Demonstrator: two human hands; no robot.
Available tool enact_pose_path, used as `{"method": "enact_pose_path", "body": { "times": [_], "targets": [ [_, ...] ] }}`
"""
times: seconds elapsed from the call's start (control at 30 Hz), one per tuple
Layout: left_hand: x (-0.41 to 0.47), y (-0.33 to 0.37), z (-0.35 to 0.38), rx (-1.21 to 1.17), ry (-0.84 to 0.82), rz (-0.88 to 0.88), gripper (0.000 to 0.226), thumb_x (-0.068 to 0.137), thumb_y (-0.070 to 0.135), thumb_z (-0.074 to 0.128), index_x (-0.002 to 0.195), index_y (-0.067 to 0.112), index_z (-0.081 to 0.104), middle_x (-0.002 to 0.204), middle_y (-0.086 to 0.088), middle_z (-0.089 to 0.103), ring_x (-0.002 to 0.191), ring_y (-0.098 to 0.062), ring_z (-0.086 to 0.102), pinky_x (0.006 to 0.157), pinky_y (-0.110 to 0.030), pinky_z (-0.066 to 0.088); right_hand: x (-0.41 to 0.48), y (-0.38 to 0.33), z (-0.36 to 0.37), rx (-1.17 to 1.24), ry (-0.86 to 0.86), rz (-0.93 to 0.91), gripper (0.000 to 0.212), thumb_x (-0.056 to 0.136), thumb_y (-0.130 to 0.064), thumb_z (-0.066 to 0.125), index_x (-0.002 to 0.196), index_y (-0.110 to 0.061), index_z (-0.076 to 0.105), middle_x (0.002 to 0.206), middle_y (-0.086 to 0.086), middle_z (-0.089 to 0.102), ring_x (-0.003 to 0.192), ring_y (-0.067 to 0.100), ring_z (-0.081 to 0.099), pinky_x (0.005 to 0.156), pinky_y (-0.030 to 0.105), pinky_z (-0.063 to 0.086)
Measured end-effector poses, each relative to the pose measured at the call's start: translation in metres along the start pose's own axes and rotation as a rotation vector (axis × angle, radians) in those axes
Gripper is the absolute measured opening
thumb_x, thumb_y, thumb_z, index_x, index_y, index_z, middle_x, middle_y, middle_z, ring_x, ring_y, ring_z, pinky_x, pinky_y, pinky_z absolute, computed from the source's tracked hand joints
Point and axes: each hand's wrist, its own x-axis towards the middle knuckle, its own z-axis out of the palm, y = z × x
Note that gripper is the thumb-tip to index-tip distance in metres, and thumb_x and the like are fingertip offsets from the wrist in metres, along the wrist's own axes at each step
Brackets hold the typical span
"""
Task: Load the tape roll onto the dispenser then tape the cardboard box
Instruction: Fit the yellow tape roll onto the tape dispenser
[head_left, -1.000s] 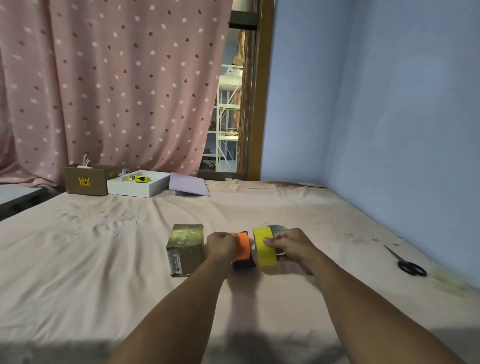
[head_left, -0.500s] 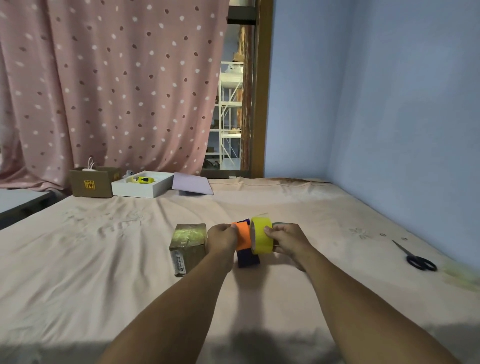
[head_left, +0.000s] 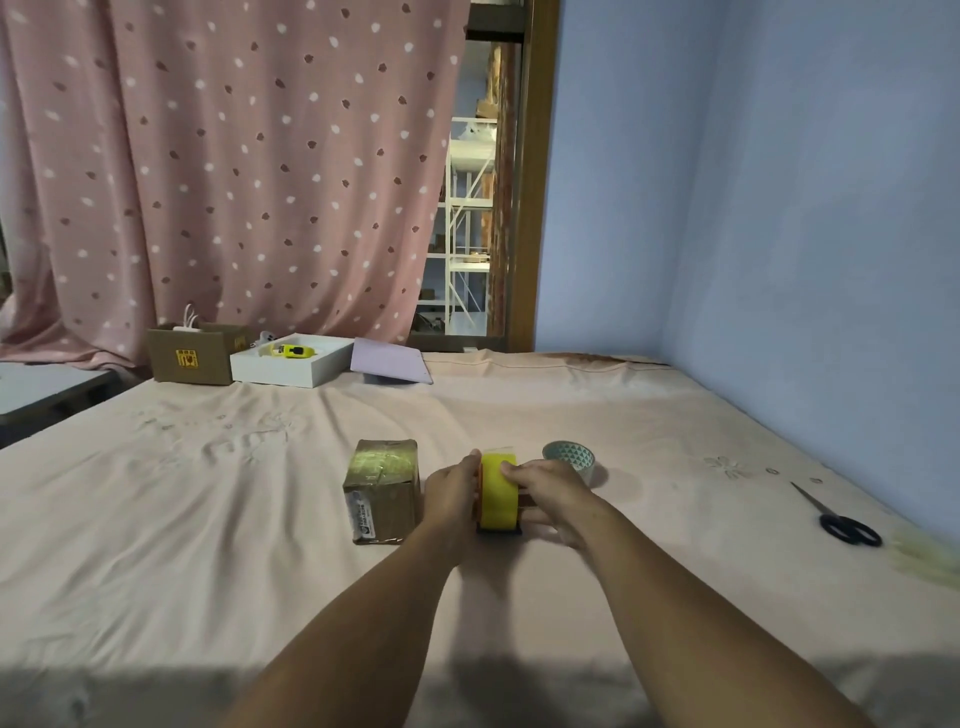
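A yellow tape roll (head_left: 497, 493) stands on edge in the middle of the bed, pressed against the dispenser (head_left: 500, 530), of which only a dark base and a sliver of orange show. My left hand (head_left: 451, 493) grips the dispenser from the left. My right hand (head_left: 550, 496) holds the tape roll from the right, fingers on its face. The small cardboard box (head_left: 383, 491), its top covered in shiny tape, sits just left of my left hand.
A second, patterned tape roll (head_left: 569, 457) lies behind my right hand. Black scissors (head_left: 841, 522) lie at the right near the blue wall. At the back left stand a brown box (head_left: 191, 353), a white tray (head_left: 291, 364) and a lilac sheet (head_left: 389, 361).
The yellow roll has slid left over the orange dispenser, which now is almost hidden behind it. Both hands have closed in together.
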Motion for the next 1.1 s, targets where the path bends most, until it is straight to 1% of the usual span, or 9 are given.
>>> {"method": "enact_pose_path", "body": {
  "times": [0.1, 0.23, 0.33, 0.43, 0.5, 0.6, 0.8, 1.0, 1.1],
  "targets": [
    [-0.004, 0.002, -0.006, 0.029, -0.101, 0.011, 0.038, 0.093, 0.035, 0.074, 0.094, -0.003, 0.071, 0.078, -0.013, 0.067, 0.065, -0.025, 0.064, 0.053, -0.027, 0.055, 0.001, -0.003, -0.004, 0.023, -0.111, 0.108, 0.028, 0.094, -0.029, 0.070, 0.114, -0.008, 0.069, 0.106, 0.012, 0.078, 0.094, 0.028, 0.077, 0.082, 0.042, 0.062],
    [-0.007, 0.000, -0.009, 0.080, -0.215, 0.034, 0.022, 0.092, 0.019, 0.076, 0.082, 0.001, 0.068, 0.086, -0.020, 0.067, 0.066, -0.026, 0.066, 0.050, -0.027, 0.058, 0.001, -0.002, -0.010, 0.093, -0.183, 0.145, 0.030, 0.094, -0.021, 0.069, 0.118, -0.002, 0.070, 0.112, 0.016, 0.077, 0.105, 0.030, 0.074, 0.095, 0.046, 0.059],
    [-0.007, -0.002, -0.009, 0.089, -0.225, 0.058, 0.022, 0.092, 0.015, 0.075, 0.079, 0.002, 0.063, 0.086, -0.021, 0.065, 0.060, -0.023, 0.065, 0.046, -0.027, 0.056, -0.002, -0.004, -0.014, 0.118, -0.081, 0.075, 0.024, 0.093, -0.025, 0.069, 0.107, -0.007, 0.072, 0.104, 0.008, 0.076, 0.092, 0.022, 0.074, 0.079, 0.035, 0.061],
    [-0.003, -0.002, -0.011, 0.110, -0.219, 0.055, 0.023, 0.092, 0.015, 0.076, 0.076, 0.003, 0.062, 0.083, -0.018, 0.065, 0.061, -0.024, 0.065, 0.045, -0.026, 0.055, -0.006, -0.014, -0.019, -0.060, 0.132, -0.054, 0.037, 0.096, -0.046, 0.060, 0.112, -0.013, 0.067, 0.104, 0.002, 0.067, 0.084, 0.017, 0.062, 0.071, 0.031, 0.053],
    [0.001, -0.003, -0.014, 0.138, -0.249, 0.048, 0.023, 0.090, 0.019, 0.078, 0.079, 0.003, 0.065, 0.088, -0.019, 0.065, 0.071, -0.029, 0.066, 0.054, -0.030, 0.058, -0.004, -0.021, -0.017, -0.163, 0.141, -0.117, 0.044, 0.098, -0.052, 0.055, 0.115, -0.012, 0.066, 0.107, 0.002, 0.066, 0.088, 0.016, 0.060, 0.069, 0.030, 0.051],
    [0.007, -0.005, -0.020, 0.171, -0.309, 0.042, 0.034, 0.082, 0.030, 0.085, 0.093, 0.002, 0.070, 0.095, -0.021, 0.068, 0.085, -0.032, 0.067, 0.076, -0.043, 0.057, 0.000, -0.029, -0.010, -0.336, 0.090, -0.153, 0.051, 0.098, -0.056, 0.052, 0.114, -0.011, 0.069, 0.111, 0.005, 0.069, 0.099, 0.023, 0.062, 0.080, 0.037, 0.052],
    [0.011, -0.007, -0.026, 0.178, -0.366, 0.059, 0.045, 0.068, 0.038, 0.088, 0.092, 0.005, 0.067, 0.091, -0.019, 0.067, 0.085, -0.031, 0.066, 0.080, -0.047, 0.054, 0.004, -0.042, 0.000, -0.515, 0.147, -0.194, 0.047, 0.094, -0.047, 0.059, 0.087, -0.003, 0.073, 0.076, 0.006, 0.066, 0.074, 0.024, 0.059, 0.069, 0.033, 0.045],
    [0.017, -0.011, -0.026, 0.184, -0.377, 0.072, 0.054, 0.059, 0.044, 0.090, 0.089, 0.006, 0.066, 0.091, -0.018, 0.069, 0.084, -0.030, 0.065, 0.078, -0.045, 0.054, 0.013, -0.054, 0.001, -0.534, 0.131, -0.115, 0.028, 0.082, -0.036, 0.062, 0.063, -0.015, 0.061, 0.082, 0.006, 0.070, 0.073, 0.026, 0.055, 0.068, 0.034, 0.046],
    [0.019, -0.013, -0.028, 0.195, -0.387, 0.073, 0.054, 0.059, 0.045, 0.090, 0.089, 0.006, 0.067, 0.090, -0.018, 0.070, 0.084, -0.029, 0.065, 0.078, -0.045, 0.054, 0.014, -0.056, 0.003, -0.541, 0.120, -0.093, 0.014, 0.073, -0.025, 0.064, 0.065, -0.015, 0.059, 0.073, 0.006, 0.059, 0.069, 0.026, 0.050, 0.062, 0.033, 0.043]
  ]
}}
